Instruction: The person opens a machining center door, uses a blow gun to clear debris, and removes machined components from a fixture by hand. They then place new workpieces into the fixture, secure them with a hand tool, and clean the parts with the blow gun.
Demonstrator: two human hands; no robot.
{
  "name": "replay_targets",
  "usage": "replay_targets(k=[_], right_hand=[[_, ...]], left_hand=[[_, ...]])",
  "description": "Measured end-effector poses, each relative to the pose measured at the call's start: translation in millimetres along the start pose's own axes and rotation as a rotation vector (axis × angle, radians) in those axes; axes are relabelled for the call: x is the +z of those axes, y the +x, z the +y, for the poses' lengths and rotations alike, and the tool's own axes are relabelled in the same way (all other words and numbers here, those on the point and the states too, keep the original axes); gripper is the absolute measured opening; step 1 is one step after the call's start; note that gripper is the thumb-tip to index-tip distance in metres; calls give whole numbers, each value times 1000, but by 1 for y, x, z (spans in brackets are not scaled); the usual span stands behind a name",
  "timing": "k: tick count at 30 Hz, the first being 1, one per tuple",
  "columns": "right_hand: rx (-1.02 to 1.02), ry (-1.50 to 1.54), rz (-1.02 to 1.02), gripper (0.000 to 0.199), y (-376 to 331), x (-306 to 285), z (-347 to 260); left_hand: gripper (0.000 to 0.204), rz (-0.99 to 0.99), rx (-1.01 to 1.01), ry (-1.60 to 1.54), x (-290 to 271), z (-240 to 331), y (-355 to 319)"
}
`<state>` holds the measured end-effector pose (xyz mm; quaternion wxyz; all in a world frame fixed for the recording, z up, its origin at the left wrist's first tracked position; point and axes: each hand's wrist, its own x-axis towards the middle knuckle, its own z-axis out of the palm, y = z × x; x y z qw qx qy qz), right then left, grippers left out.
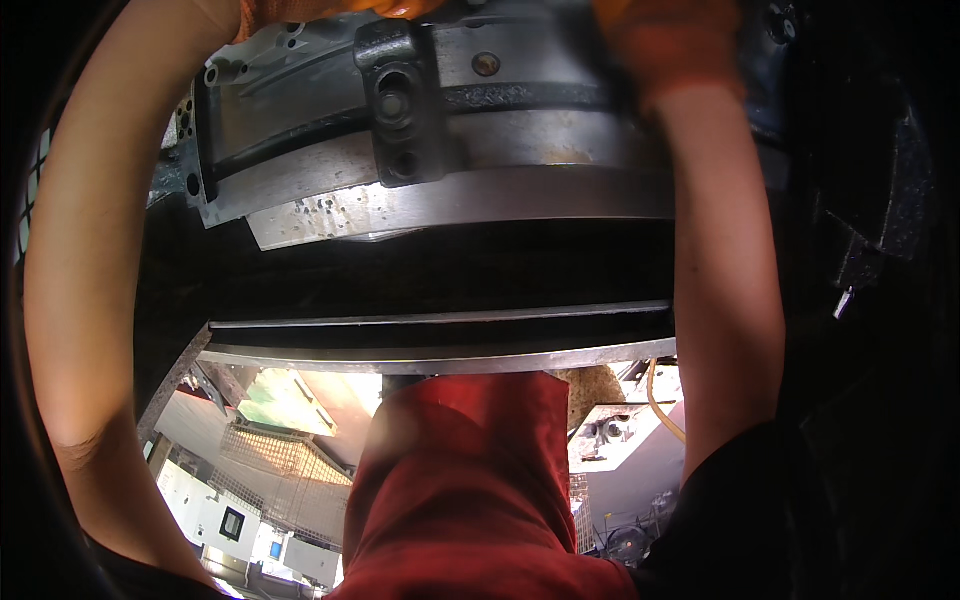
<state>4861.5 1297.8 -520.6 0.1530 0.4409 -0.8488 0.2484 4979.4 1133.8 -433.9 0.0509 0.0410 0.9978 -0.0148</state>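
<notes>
1. Metal machine block (440, 170): one large grey steel assembly, top centre of view, tilted, with the person's arms reaching up either side of it. Everything below is placed relative to it.
2. Left of the block: left hand (265, 15) in an orange glove, at the block's upper left corner, cut off by the frame edge. Looks pressed to the casting; how far the fingers close, I cannot tell.
3. On the block's face, centre: one dark clamp bracket (400, 100) with two bores, and one brass-coloured screw head (486, 64) just right of it.
4. Right end of the block: right hand (670, 45), orange glove, blurred, laid over the top edge. Grip cannot be told.
5. Below the block: one long steel rail (440, 355), then a red cloth garment (470, 490) under that.
6. Count: two hands, one block, one bracket, one rail.
7. Risks, as I judge them: heavy block held overhead, so a glove slip on smooth steel would drop it toward the rail and body. Sharp lower edge near the right forearm.
</notes>
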Motion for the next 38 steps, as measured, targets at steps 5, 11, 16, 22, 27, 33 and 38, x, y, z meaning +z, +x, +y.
replay_targets(k=[5, 11, 16, 22, 27, 33, 38], right_hand=[[-87, -21, 63, 24, -2, 6, -1], [-42, -169, 123, 29, -4, 17, -3], [67, -258, -31, 33, 2, -3, -12], [14, -476, -62, 54, 31, -19, -15], [11, -314, -109, 63, 89, -43, -70], [13, -157, -336, 50, 64, 24, -66], [22, -132, -481, 62, 69, 26, -64]], left_hand=[[90, -88, -88, 95, -7, 16, -1], [81, -601, -438, -550, -47, 14, 27], [80, -278, -163, -108, -17, -4, 14], [74, 258, -99, -470, 5, -35, -7], [52, 470, -469, -426, 23, -58, -55], [50, 100, -692, -117, 51, -35, -60], [75, -96, -730, -207, 47, -35, -60]])
